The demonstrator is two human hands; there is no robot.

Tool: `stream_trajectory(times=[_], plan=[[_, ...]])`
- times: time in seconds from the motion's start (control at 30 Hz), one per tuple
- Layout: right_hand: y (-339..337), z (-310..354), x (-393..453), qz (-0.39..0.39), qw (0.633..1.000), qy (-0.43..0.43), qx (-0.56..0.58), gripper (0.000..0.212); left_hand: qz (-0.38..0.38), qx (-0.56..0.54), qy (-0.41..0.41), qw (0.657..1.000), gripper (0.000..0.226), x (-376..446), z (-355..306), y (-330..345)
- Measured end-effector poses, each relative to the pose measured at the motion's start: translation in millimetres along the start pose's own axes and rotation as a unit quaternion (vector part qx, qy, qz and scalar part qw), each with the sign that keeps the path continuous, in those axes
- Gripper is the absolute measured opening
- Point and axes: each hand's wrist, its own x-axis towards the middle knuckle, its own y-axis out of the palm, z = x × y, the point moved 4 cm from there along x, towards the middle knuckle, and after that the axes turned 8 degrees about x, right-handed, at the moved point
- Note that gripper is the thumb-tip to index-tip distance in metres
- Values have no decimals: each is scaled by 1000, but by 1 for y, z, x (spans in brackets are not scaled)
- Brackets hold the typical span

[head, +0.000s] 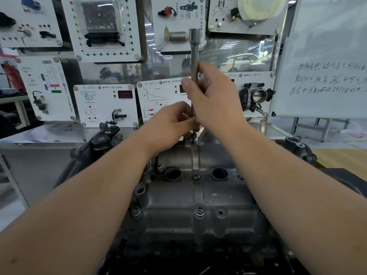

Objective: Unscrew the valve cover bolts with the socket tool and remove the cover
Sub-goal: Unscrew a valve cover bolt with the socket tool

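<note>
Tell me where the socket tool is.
Head view, centre: the socket tool stands upright on the valve cover's far edge, gripped by the right hand above the left hand.

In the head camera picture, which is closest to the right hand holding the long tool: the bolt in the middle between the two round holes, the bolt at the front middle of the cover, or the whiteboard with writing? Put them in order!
From the right hand:
1. Bolt between the holes, just below the hand.
2. Front middle bolt, lower, nearer the camera.
3. Whiteboard, far off to the right, behind the bench.
</note>
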Motion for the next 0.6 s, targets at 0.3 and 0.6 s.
stream_trajectory(times=[0.3, 0.6], plan=[[4, -3, 3, 19, 1000, 13, 4, 22, 16, -24, -4, 1000, 15, -1, -1, 1], [4, -3, 1, 23, 999, 29, 0, 22, 11, -11, -4, 1000, 19, 0, 0, 0]])
